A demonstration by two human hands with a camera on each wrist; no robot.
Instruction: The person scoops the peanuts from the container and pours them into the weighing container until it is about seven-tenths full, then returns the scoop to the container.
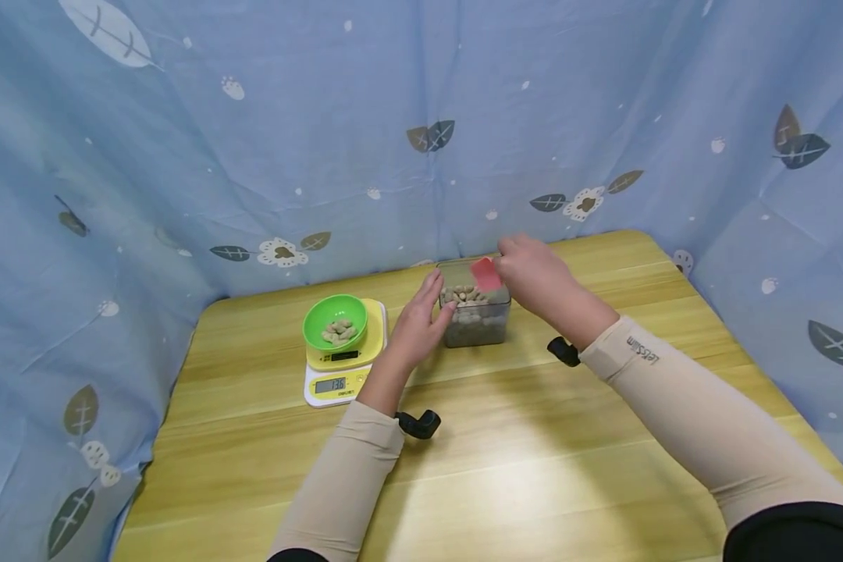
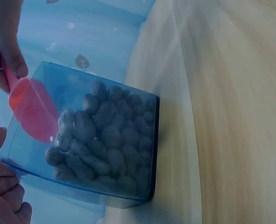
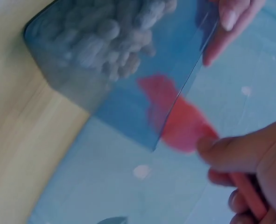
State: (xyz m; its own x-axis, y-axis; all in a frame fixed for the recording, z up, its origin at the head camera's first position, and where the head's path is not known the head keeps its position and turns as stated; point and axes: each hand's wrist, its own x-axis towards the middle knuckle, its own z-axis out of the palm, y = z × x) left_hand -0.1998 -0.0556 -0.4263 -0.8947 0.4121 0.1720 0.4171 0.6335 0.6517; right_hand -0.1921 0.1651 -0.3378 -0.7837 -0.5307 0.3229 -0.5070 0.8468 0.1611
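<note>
A clear box [image 1: 474,328] of unshelled peanuts [image 2: 112,135] stands at the back of the table. My right hand [image 1: 534,275] grips the handle of a pink scoop [image 1: 486,275] at the box's right rim. The scoop's bowl [image 2: 35,109] tilts down inside the box above the peanuts, and I see nothing in it. My left hand [image 1: 416,321] rests against the box's left side, fingers extended, thumb near the front rim. To its left, a green bowl [image 1: 312,332] with several peanuts [image 1: 339,332] sits on a yellow and white kitchen scale [image 1: 323,400].
The scale's display [image 1: 331,385] reads about 136, perhaps with a decimal point. A blue patterned curtain [image 1: 365,133] hangs behind and beside the wooden table [image 1: 506,468]. Black wrist cameras [image 1: 421,424] stick out from both wrists.
</note>
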